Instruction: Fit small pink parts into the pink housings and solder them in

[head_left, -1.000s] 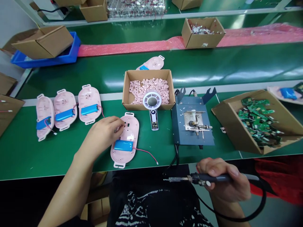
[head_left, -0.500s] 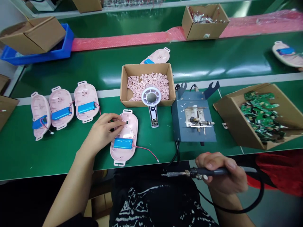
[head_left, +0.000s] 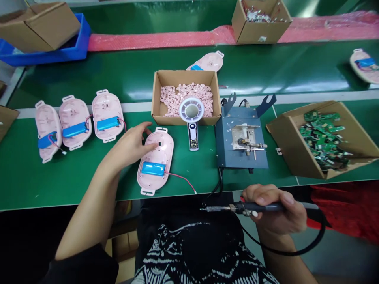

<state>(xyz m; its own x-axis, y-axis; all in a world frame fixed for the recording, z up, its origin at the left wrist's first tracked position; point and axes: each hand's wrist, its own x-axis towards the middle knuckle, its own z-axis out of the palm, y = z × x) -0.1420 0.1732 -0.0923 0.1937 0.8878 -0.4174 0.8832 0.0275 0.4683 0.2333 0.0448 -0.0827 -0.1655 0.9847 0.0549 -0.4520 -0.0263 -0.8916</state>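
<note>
My left hand (head_left: 134,142) is at the upper left of a pink plastic shell (head_left: 152,183), fingers apart. Its thumb lies over the shell beside a small square hole, and the fingers reach past the shell's left edge. I cannot tell how firmly the thumb touches. A blue battery pack (head_left: 153,169) sits across the shell, and its thin red lead trails right to a white plug (head_left: 195,192). Over my lap, my right hand (head_left: 274,209) grips a soldering iron (head_left: 260,207) by its dark handle, with the tip pointing left.
A small fan (head_left: 192,122) stands before a carton (head_left: 156,98) of pink parts. Right of it is a blue-grey metal stand (head_left: 241,157), then a carton (head_left: 284,138) of green circuit boards. Several shells with batteries (head_left: 107,106) line the left side. Pink bubble wrap (head_left: 148,40) runs behind.
My left hand's fingers, pinched together over the shell before, have spread and shifted to its edge. The view has tilted slightly. My right hand keeps the soldering iron in nearly the same place.
</note>
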